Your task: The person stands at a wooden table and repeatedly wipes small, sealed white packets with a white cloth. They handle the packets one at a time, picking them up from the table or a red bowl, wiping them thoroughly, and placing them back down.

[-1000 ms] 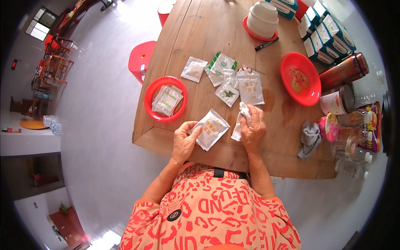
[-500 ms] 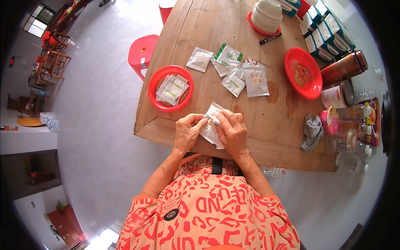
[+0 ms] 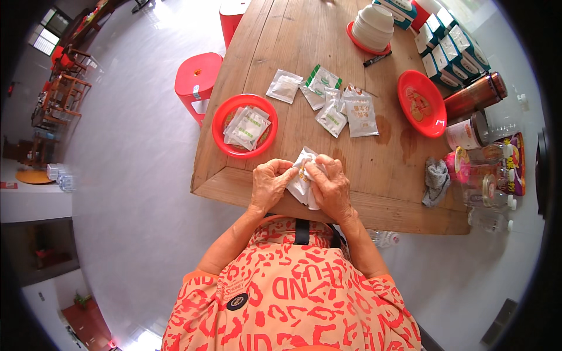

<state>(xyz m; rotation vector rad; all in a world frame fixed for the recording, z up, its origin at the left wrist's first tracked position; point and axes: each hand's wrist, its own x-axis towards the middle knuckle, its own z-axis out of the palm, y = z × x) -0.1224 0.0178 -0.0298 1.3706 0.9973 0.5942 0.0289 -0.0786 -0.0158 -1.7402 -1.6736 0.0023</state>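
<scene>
A white sachet (image 3: pixel 300 186) with orange print is between my two hands at the table's front edge. My left hand (image 3: pixel 269 186) pinches its left side between thumb and fingers. My right hand (image 3: pixel 332 190) has its fingers bent over the upper right part, hiding some of it. Beyond the left hand sits a red plastic bowl (image 3: pixel 216 130) with several white and green sachets (image 3: pixel 250 126) inside. Farther back lie a plain silvery sachet (image 3: pixel 285 86), a green-edged packet (image 3: pixel 323 81), a small white sachet (image 3: pixel 332 120) and a larger orange-printed packet (image 3: pixel 362 117).
The wooden table (image 3: pixel 275 35) also bears a red oval plate (image 3: pixel 430 120), stacked white bowls (image 3: pixel 373 26), a black marker (image 3: pixel 377 58), tissue packs (image 3: pixel 459 52), a brown thermos (image 3: pixel 477 95), a grey cloth (image 3: pixel 436 181) and clear bottles. Red stools (image 3: pixel 198 76) stand along its left side.
The whole view has shifted slightly. Both hands stay on the sachet; my right fingers look more bent over it than before.
</scene>
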